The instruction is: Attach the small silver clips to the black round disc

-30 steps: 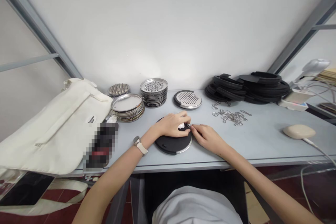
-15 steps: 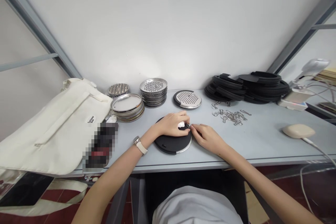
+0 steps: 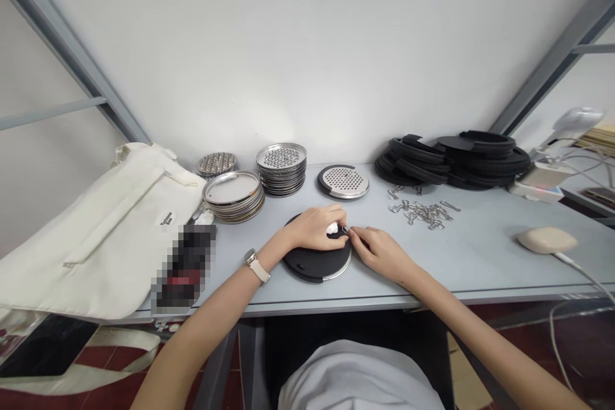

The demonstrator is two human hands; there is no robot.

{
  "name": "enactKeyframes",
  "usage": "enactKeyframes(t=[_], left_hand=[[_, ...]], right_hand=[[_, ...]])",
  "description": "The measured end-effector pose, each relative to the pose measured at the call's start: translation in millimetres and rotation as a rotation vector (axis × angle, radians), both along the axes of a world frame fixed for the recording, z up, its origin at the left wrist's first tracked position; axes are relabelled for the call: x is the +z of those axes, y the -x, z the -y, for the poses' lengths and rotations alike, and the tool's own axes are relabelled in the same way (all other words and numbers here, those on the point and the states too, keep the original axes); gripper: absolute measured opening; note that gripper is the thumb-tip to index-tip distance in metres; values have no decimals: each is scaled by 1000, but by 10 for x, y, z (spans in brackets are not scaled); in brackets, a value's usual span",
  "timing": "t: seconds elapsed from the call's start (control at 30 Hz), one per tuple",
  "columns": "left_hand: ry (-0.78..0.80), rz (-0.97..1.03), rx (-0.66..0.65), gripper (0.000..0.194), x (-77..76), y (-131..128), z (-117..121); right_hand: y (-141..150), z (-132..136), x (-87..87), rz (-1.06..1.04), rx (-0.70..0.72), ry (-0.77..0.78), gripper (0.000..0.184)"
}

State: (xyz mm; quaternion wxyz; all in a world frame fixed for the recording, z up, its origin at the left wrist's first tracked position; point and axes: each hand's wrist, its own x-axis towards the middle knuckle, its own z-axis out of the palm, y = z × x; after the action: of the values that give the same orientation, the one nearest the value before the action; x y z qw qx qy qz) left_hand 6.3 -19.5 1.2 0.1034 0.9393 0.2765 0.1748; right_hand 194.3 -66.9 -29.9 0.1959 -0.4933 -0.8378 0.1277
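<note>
A round black plastic holder (image 3: 319, 262) with a silver metal rim lies on the table near its front edge. My left hand (image 3: 317, 229) rests on top of it with curled fingers, gripping it. Something small and white (image 3: 332, 228), perhaps a wad of tissue, shows between those fingers. At the holder's right edge, my right hand (image 3: 377, 251) pinches a small metal clip (image 3: 345, 230) against it; the fingertips hide part of the clip. Behind sits another black holder (image 3: 324, 184) around a perforated metal disc (image 3: 346, 181). A pile of loose wire clips (image 3: 423, 213) is farther right.
Stacked metal grater discs (image 3: 281, 173) and plain-topped discs (image 3: 234, 198) stand at the back left, beside a cream bag (image 3: 106, 230). Black plastic rings (image 3: 475, 163) are heaped at the back right. A beige corded device (image 3: 546, 239) lies on the right of the table (image 3: 471, 262).
</note>
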Motion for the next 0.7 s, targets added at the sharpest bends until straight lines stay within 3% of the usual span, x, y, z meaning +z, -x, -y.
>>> enactKeyframes(t=[0.7], left_hand=[[25,26,-8,16,-7,-5,-17]], right_hand=[[4,-6,-25,-58,-14,19,30]])
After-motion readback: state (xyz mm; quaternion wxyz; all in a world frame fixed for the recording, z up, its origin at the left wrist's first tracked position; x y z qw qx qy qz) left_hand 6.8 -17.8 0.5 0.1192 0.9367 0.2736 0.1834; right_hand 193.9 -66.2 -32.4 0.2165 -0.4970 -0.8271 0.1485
